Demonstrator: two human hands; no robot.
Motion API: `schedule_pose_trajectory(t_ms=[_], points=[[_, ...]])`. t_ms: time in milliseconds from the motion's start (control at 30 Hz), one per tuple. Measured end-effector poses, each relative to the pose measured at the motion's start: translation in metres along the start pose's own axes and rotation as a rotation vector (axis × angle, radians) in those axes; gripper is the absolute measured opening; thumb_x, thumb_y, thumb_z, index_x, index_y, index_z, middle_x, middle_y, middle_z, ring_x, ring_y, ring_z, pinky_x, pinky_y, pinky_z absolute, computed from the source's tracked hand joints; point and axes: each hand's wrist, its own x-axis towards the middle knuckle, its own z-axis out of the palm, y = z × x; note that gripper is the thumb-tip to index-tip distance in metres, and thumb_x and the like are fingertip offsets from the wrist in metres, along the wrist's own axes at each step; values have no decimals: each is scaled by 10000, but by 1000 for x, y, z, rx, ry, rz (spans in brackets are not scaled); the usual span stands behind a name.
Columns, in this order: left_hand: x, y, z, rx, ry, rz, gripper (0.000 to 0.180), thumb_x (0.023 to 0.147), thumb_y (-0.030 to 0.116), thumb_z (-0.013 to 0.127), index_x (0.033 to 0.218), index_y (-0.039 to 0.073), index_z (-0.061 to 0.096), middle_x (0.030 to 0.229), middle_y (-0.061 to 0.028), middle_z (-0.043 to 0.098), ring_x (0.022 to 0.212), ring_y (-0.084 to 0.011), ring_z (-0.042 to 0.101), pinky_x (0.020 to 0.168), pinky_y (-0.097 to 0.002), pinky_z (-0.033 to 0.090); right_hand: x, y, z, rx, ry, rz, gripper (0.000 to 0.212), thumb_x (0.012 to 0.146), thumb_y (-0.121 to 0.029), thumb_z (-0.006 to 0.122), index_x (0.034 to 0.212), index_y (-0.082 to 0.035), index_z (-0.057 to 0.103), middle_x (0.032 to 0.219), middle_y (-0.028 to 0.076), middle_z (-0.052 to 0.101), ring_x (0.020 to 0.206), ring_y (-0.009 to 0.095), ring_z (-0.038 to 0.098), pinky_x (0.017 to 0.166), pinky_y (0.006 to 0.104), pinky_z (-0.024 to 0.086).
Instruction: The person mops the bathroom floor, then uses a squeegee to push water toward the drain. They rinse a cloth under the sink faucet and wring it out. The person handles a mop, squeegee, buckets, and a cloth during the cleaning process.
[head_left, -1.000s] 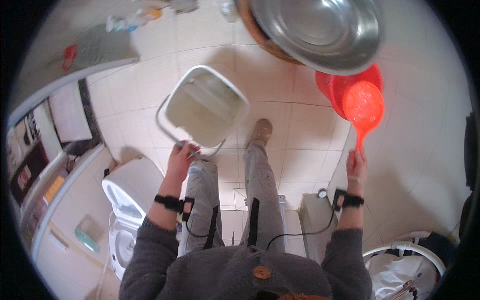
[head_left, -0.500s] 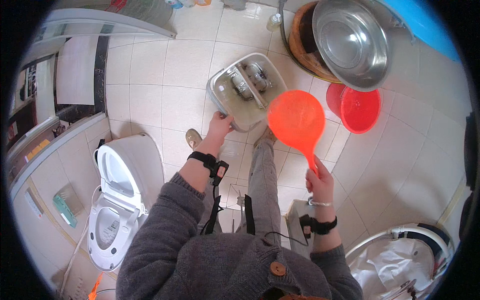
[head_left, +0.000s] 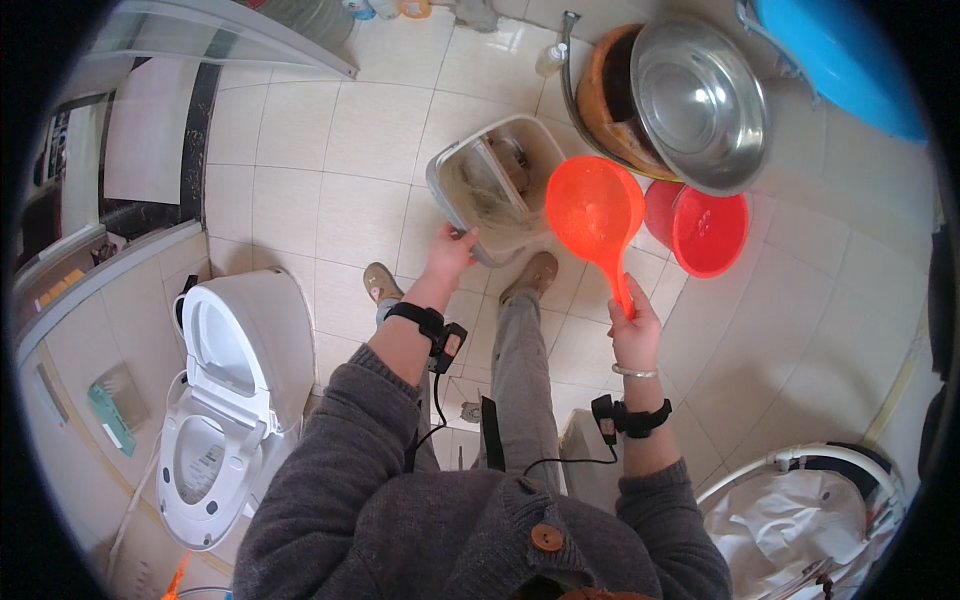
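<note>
My left hand is closed on the near rim of a grey rectangular bucket on the tiled floor. A divider crosses the bucket, and murky water shows inside; a metal-looking part sits beyond the divider, partly hidden in shade. Fingers of my right hand wrap around the handle of an orange water dipper. Its round bowl hangs just right of the bucket, overlapping the bucket's right side in view, with its hollow side showing. Whether the dipper holds water I cannot tell.
A red bucket stands to the right, below a steel basin leaning on a brown tub. A blue basin is at far right. A toilet with raised lid stands left; a white laundry-like basket sits near right.
The orange dipper has turned, so its hollow bowl shows more clearly. The grey bucket looks more tilted toward me, with my left hand still on its rim. The whole view has shifted slightly.
</note>
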Motion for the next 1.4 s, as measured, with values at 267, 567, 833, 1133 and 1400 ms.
schedule_pose_trajectory(t_ms=[267, 567, 833, 1133, 1400], points=[[-3, 3, 3, 62, 10, -3, 412, 847, 233, 598, 1165, 43, 417, 1081, -89, 525, 951, -196, 543, 760, -348, 496, 44, -15, 16, -721, 249, -464, 459, 758, -46, 578, 1197, -174, 545, 780, 87, 557, 620, 248, 555, 554, 338, 484], [-3, 0, 14, -52, -33, 23, 270, 886, 223, 545, 1086, 70, 447, 989, -79, 568, 902, -195, 570, 800, -352, 479, 43, 34, -20, -258, 530, -521, 437, 786, 13, 578, 1207, -88, 523, 877, 51, 570, 697, 174, 547, 581, 303, 478], [2, 10, 65, -499, -131, 130, 267, 921, 355, 479, 999, 100, 460, 696, -10, 461, 661, -152, 492, 638, -312, 431, 51, 142, -131, 699, 444, 477, 567, 833, -104, 592, 1335, -41, 336, 997, 111, 613, 794, 144, 608, 589, 258, 491], [-97, 66, -4, -96, 240, -3, 424, 892, 539, 422, 723, 151, 416, 508, 64, 287, 389, -80, 262, 365, -253, 226, 15, 177, -120, 511, 20, 543, 551, 787, -148, 642, 1281, -40, 423, 974, 55, 614, 830, 156, 598, 622, 296, 516], [-134, 121, 10, 24, 100, 146, 440, 889, 508, 459, 687, 119, 427, 475, 35, 346, 351, -90, 281, 325, -250, 232, -53, 141, -49, 648, -102, 485, 447, 822, -163, 612, 1210, 9, 469, 906, 104, 631, 761, 180, 626, 613, 275, 513]])
